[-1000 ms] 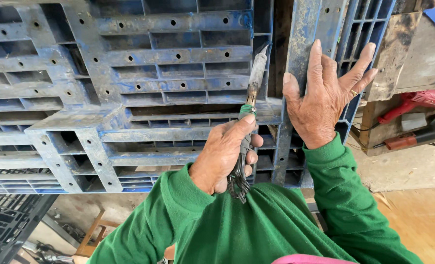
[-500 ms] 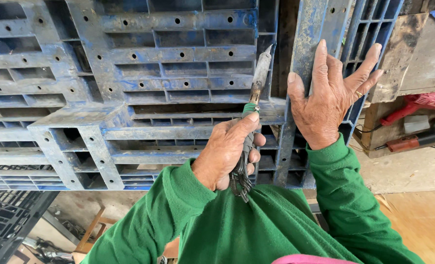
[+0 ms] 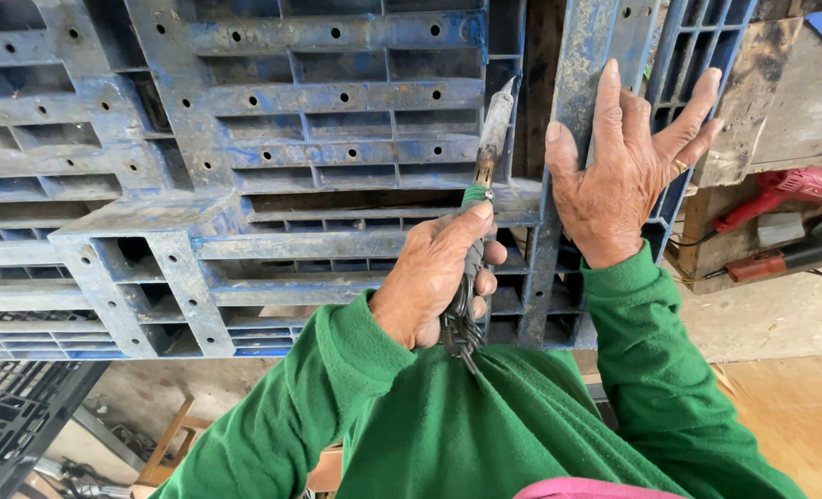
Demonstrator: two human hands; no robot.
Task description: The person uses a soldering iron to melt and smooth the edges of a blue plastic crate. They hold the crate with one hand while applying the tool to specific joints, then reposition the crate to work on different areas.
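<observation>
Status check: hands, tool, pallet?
Left hand gripping knife, blade tip against blue pallet. Right hand flat on pallet edge. Nothing in the way.

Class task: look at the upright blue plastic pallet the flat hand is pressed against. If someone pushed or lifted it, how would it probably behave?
The blue pallet looks rigid: thick ribs and a grid of cells, so it would hardly flex. Standing on edge, it could tip if pushed hard; the right hand lies flat on it. Its hollow cells suggest it is fairly light for its bulk, though awkward to lift. The left hand grips a tool.

Concrete floor (image 3: 772, 314), wooden bench (image 3: 753, 120), daylight
</observation>
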